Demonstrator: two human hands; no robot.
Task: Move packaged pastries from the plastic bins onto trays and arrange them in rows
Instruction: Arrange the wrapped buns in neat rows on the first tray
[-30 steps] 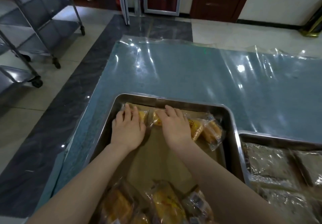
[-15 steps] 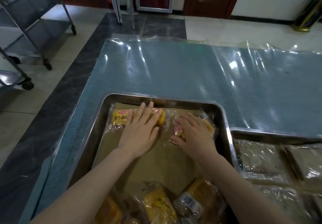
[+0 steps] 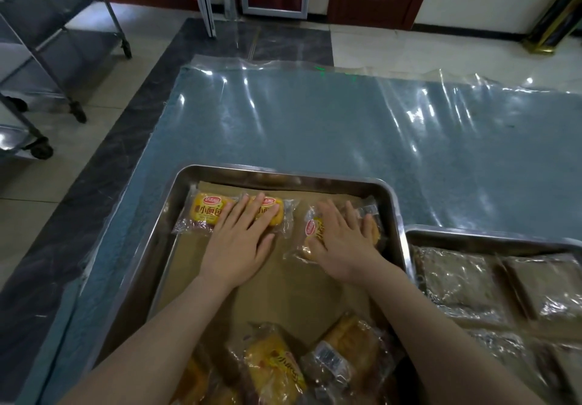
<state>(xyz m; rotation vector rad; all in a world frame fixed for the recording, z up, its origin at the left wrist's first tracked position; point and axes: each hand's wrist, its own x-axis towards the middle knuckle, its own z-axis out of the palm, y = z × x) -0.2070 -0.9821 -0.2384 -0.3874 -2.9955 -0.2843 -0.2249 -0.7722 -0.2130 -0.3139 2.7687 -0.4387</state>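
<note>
A steel tray (image 3: 283, 174) lined with brown paper lies in front of me. Along its far edge sits a row of yellow packaged pastries. My left hand (image 3: 241, 241) lies flat with straight fingers on the second packet (image 3: 277, 212), beside the leftmost packet (image 3: 204, 212). My right hand (image 3: 341, 241) presses flat on the third packet (image 3: 310, 231), its fingers reaching a fourth packet (image 3: 374, 228) by the tray's right wall. Several loose yellow packets (image 3: 277, 367) are heaped at the tray's near end.
A second steel tray (image 3: 491, 235) at the right holds clear-wrapped brown pastries (image 3: 456, 278). Both trays rest on a blue table (image 3: 315, 127) under a plastic sheet. Wheeled metal racks (image 3: 47, 51) stand on the floor at the left. Doors are beyond.
Both hands slid rightward along the far row a second ago, uncovering the leftmost packet. Over the last half second they stay flat on the packets, barely shifting.
</note>
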